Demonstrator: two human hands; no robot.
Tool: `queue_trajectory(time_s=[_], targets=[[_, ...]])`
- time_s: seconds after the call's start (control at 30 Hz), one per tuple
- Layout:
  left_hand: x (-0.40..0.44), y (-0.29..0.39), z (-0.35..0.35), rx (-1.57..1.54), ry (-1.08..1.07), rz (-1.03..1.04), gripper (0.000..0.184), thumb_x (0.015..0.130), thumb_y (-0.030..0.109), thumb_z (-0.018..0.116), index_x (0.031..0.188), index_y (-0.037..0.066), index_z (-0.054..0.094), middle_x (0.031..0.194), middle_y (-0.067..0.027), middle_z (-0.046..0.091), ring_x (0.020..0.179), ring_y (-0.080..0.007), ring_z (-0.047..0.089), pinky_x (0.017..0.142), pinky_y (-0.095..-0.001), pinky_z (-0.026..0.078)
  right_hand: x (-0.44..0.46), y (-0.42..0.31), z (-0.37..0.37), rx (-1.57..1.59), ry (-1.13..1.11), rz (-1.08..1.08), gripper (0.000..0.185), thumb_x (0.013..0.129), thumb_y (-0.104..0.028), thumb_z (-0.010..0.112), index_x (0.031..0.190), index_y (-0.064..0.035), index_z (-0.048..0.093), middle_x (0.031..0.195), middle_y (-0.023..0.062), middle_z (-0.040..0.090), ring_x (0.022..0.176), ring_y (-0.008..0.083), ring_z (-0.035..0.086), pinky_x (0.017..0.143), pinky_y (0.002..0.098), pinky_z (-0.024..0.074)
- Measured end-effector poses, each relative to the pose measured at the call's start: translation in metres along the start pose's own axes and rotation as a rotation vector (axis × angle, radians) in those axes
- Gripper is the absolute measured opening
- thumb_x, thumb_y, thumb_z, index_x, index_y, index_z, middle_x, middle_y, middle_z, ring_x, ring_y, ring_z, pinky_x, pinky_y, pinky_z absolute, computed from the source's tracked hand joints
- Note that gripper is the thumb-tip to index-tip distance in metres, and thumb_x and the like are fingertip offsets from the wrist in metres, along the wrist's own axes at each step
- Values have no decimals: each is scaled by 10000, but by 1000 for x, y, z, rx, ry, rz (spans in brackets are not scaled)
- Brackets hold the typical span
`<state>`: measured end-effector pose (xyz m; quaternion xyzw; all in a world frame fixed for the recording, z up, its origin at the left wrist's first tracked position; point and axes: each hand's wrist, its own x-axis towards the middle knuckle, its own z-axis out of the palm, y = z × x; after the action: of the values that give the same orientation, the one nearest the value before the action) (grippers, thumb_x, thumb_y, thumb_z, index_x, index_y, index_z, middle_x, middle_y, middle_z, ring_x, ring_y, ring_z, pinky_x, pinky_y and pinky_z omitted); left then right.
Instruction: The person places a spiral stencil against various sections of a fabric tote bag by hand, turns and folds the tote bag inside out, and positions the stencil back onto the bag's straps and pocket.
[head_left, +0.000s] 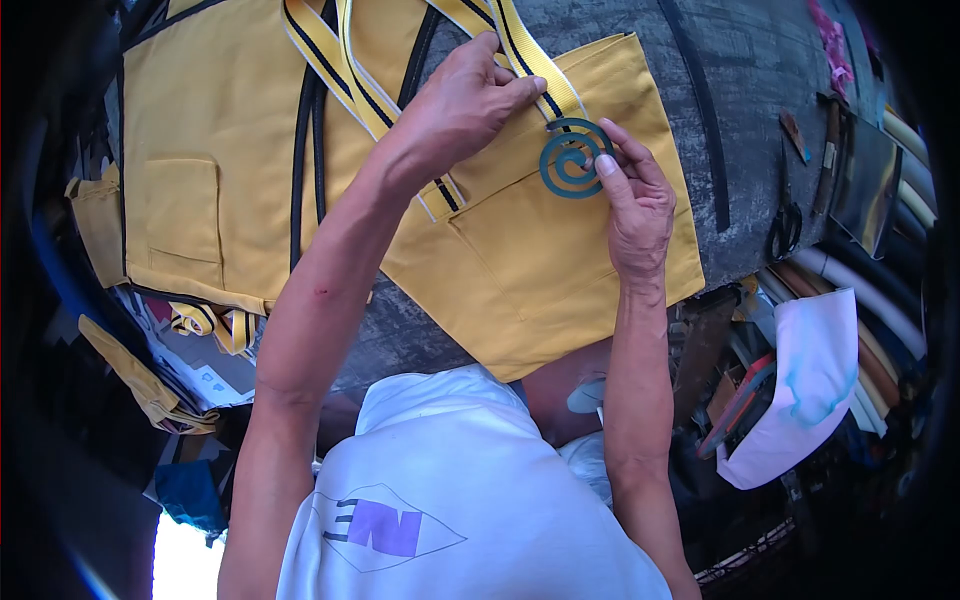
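Note:
A green spiral coil (pixel 571 167) is pinched by its right edge between the thumb and fingers of my right hand (pixel 636 205), over a yellow fabric piece (pixel 560 270). My left hand (pixel 468 100) is closed at a yellow strap (pixel 515 50) with black and white stripes, its thumb and forefinger lying against the strap just above the coil. Other striped straps run beneath my left hand and wrist. To the left lies a larger yellow fabric piece (pixel 225 110) with black edging and a stitched pocket.
Scissors (pixel 785 222) rest on the dark worktable (pixel 735 120) at the right. Beyond its edge hang a pinkish-white cloth (pixel 800 390) and several rolls (pixel 905 195). A loose striped strap (pixel 215 325) and papers (pixel 215 383) are at the lower left.

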<state>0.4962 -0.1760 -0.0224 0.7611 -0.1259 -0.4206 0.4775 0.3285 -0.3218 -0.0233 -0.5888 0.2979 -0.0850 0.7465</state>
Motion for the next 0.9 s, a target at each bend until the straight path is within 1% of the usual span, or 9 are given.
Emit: queue_trajectory(time_s=[0.1, 0.13, 0.23, 0.43, 0.47, 0.6, 0.7, 0.8, 0.9], targets=[[-21, 0, -24, -125, 165, 107, 438, 990, 284, 660, 1250, -45, 531, 1031, -107, 731, 906, -123, 634, 815, -257, 495, -1, 8, -10, 11, -3, -29, 364, 978, -41, 619, 1337, 16, 587, 1037, 55, 665, 943, 87, 639, 875, 232, 515], [-37, 2, -37, -15, 275, 136, 460, 1008, 255, 628, 1334, -43, 498, 1126, -123, 728, 1002, -169, 650, 911, -288, 498, -2, 6, -7, 23, 8, -50, 368, 977, -33, 616, 1340, 18, 583, 1029, 53, 663, 944, 87, 640, 876, 232, 515], [-90, -16, -58, -83, 512, 101, 320, 980, 190, 643, 1220, -16, 597, 1039, -106, 729, 898, -154, 647, 796, -300, 515, -16, -5, 8, 37, 6, -58, 379, 973, -9, 611, 1349, 22, 571, 1009, 51, 661, 948, 88, 640, 878, 232, 515], [-140, -68, -35, 332, 452, 28, 268, 965, 152, 652, 1197, 20, 634, 1033, -104, 686, 992, -189, 646, 865, -313, 507, -41, 12, 51, -138, -106, 104, 364, 960, 19, 607, 1323, 33, 578, 1044, 69, 660, 950, 102, 641, 871, 236, 516], [-139, -70, -34, 531, 443, 135, 267, 931, 145, 675, 1165, 17, 650, 979, -117, 668, 950, -242, 627, 825, -346, 504, -41, 16, 52, -132, -104, 106, 361, 960, 18, 607, 1320, 32, 579, 1045, 69, 658, 948, 101, 640, 870, 238, 516], [-132, -62, -28, 685, 468, 225, 247, 913, 147, 688, 1122, 16, 669, 910, -116, 648, 844, -278, 572, 752, -376, 484, -40, 21, 51, -46, -106, 127, 356, 961, 13, 607, 1316, 29, 581, 1040, 70, 657, 941, 98, 635, 865, 244, 515], [-125, -50, -26, 562, 406, 186, 269, 923, 154, 686, 1150, 13, 654, 902, -116, 671, 791, -224, 589, 721, -344, 475, -40, 21, 48, -13, -131, 136, 356, 961, 10, 611, 1315, 26, 584, 1036, 69, 661, 940, 95, 631, 864, 242, 510], [-111, -47, -25, 91, 350, -11, 236, 904, 141, 696, 1054, -34, 646, 880, -156, 702, 766, -272, 650, 692, -380, 495, -42, 23, 51, -26, -133, 130, 351, 958, 9, 616, 1308, 23, 592, 1045, 64, 665, 938, 93, 628, 867, 236, 505], [-105, -50, -32, -22, 258, -55, 217, 923, 133, 682, 1013, -55, 623, 805, -152, 708, 665, -183, 643, 616, -326, 483, -43, 25, 55, -72, -125, 111, 345, 956, 7, 621, 1300, 20, 602, 1052, 58, 670, 935, 89, 628, 867, 232, 504]])
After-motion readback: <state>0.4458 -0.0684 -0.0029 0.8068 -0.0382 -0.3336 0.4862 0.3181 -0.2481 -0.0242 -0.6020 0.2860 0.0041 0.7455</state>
